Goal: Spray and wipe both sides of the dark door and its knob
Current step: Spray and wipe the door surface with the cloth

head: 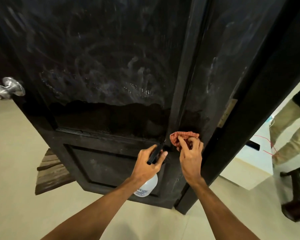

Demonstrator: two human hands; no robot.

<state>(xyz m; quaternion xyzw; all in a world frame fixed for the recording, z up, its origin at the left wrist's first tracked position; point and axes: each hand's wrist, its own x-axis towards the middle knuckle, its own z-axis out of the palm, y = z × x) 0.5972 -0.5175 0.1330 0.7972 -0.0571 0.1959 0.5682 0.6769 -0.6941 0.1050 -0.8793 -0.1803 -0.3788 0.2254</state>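
Observation:
The dark door (pixel 102 66) stands open in front of me, its upper panel streaked with whitish smears and a wet darker band across the lower part. A silver knob (pixel 7 89) sticks out at its left edge. My left hand (pixel 148 163) grips the black trigger head of a white spray bottle (pixel 148 186), which hangs below the hand against the lower panel. My right hand (pixel 190 156) holds a bunched red checked cloth (pixel 184 135) against the door's right stile, near the hinge side.
The dark door frame (pixel 249 101) with a brass hinge (pixel 227 112) runs down the right. Through the gap a person's trouser leg (pixel 291 132) and dark furniture legs (pixel 296 187) show. A wooden piece (pixel 50 172) lies on the pale tiled floor (pixel 16 187) behind the door.

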